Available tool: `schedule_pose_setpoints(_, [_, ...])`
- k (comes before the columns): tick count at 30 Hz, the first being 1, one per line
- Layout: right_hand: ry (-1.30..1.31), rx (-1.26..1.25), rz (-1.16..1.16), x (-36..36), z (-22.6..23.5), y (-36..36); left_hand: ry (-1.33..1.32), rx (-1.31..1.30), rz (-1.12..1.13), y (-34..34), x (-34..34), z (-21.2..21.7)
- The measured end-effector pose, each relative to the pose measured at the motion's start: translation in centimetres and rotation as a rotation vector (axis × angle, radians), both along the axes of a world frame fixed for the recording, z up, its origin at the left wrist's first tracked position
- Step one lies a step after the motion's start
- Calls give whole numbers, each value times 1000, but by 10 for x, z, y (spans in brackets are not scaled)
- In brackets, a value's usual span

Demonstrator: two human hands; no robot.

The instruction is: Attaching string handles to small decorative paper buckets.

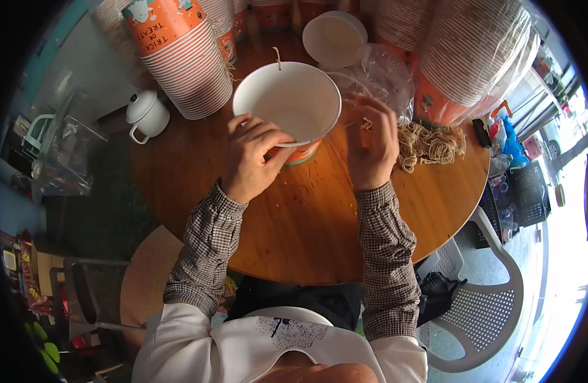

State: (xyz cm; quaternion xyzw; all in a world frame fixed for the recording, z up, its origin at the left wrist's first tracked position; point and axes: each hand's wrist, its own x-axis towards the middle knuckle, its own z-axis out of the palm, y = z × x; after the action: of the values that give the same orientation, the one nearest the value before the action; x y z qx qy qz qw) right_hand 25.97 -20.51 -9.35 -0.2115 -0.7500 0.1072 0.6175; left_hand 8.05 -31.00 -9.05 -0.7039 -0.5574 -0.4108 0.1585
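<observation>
A white-lined paper bucket [287,102] with an orange outside stands on the round wooden table, its open mouth toward me. My left hand [252,153] pinches the near-left part of its rim, thumb outside and fingers over the edge. A short end of twine [278,57] sticks up at the bucket's far rim. Just right of the bucket, apart from it, my right hand [375,143] is raised with its fingers smeared by motion. A small knotted bit of twine [366,124] shows between its thumb and fingers. A heap of loose twine [432,145] lies beyond that hand.
Tall stacks of orange paper buckets [195,70] and plastic-wrapped buckets [473,57] line the table's far side. Another white-lined bucket [335,39] and a crumpled clear bag [386,76] lie between. A white lidded mug [147,116] sits left. A grey chair [479,306] stands right.
</observation>
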Motion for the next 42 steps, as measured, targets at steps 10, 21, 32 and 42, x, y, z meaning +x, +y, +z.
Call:
schedule_pose_setpoints(10, [-189,91,132,-12,-7,-9,-86,-113,-121,-5,-1,12])
schedule_pose_setpoints(21, [-257,82,193,-14,1,-22,-554,-86,-232,-2,1,16])
schedule_pose_setpoints(32, [-168,-107,213,-15,-3,-32,-335,115,-258,9,27,16])
schedule_pose_setpoints(42, [-30,-162,224,-15,0,-38,-242,22,-3,-9,33,0])
